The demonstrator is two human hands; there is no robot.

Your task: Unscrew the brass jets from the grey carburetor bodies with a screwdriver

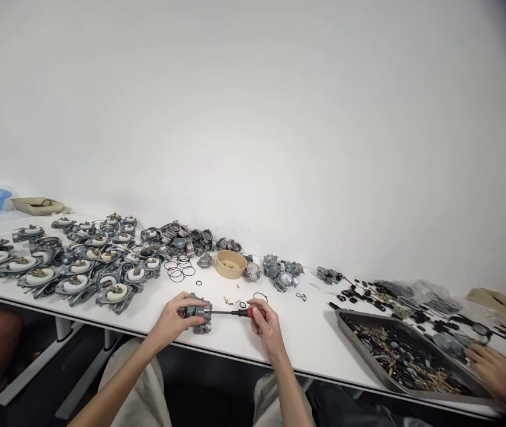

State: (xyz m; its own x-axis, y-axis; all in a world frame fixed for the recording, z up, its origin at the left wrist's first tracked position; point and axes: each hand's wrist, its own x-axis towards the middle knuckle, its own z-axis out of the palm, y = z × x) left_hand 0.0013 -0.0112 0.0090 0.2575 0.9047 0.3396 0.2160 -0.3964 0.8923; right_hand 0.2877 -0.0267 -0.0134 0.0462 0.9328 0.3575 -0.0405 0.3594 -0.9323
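Observation:
My left hand [181, 320] grips a grey metal carburetor body [201, 325] near the front edge of the white table. The fingers of my right hand [265, 326] are closed on the red handle of a screwdriver [226, 312]. Its dark shaft points left, and the tip meets the carburetor body beside my left fingertips. Just behind the shaft lie small brass parts [230, 302] and a small black ring [242, 305].
Rows of carburetor bodies with white floats [75, 283] cover the left side. A tan round bowl [230, 264] stands behind my hands, between metal covers. At right are a metal tray [368, 359] of small parts and another person's hand [495, 370].

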